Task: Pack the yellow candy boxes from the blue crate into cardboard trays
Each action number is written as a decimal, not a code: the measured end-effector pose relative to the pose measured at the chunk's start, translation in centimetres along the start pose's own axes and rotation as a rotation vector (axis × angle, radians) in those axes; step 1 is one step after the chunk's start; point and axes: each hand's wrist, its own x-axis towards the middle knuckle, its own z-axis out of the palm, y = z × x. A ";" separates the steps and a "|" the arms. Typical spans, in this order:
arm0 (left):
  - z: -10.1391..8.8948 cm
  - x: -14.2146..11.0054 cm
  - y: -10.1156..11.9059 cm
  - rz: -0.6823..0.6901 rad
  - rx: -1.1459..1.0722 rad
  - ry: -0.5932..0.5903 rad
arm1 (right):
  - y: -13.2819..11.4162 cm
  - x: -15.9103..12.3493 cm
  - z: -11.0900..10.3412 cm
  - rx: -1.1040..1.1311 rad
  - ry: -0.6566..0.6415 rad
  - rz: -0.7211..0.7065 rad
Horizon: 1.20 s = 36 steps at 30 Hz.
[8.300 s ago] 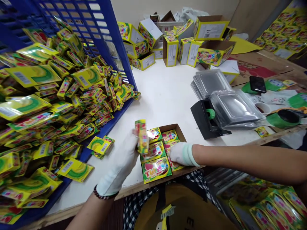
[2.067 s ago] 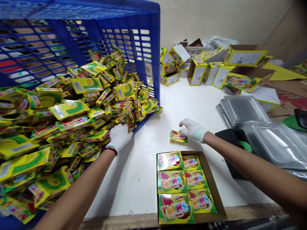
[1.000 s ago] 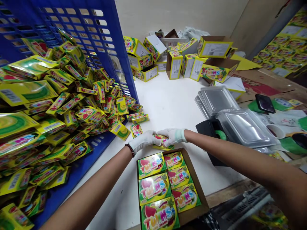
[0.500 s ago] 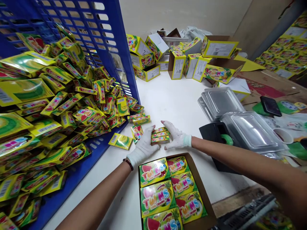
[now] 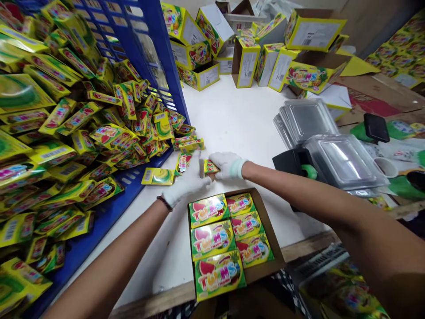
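Note:
My right hand (image 5: 227, 165), in a white glove, is closed round a few small yellow-green TWINS boxes (image 5: 211, 166) on the white table; its fingers cover most of them. Just left of them is my gloved left hand (image 5: 187, 179), slightly blurred, with fingers and thumb apart. Beyond its fingers lies another TWINS box (image 5: 183, 163), and a flat yellow box (image 5: 157, 176) with a barcode rests farther left. Close to me stands an open brown carton (image 5: 269, 239), holding several larger TWINS packs (image 5: 214, 239) in two columns.
A blue plastic crate (image 5: 166, 57) heaped with small boxes fills the left. Empty yellow display boxes (image 5: 245, 62) are piled at the back. Clear plastic trays (image 5: 345, 161), a black tape dispenser (image 5: 292, 161) and a phone (image 5: 376, 127) lie to the right.
My right hand has turned and closed over the small boxes, which showed between both hands before. My left hand has shifted slightly away. The view has tilted down, showing more of the carton.

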 end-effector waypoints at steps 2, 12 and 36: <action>-1.9 -2.7 2.5 -0.040 0.057 0.112 | -0.3 -1.4 -1.6 0.165 0.069 0.088; 1.8 -18.2 11.5 0.458 0.418 -0.298 | -2.5 -17.6 -4.4 1.187 -0.411 -0.160; -0.1 -18.8 9.7 0.509 0.171 -0.059 | -8.4 -21.3 3.1 0.013 -0.141 -0.187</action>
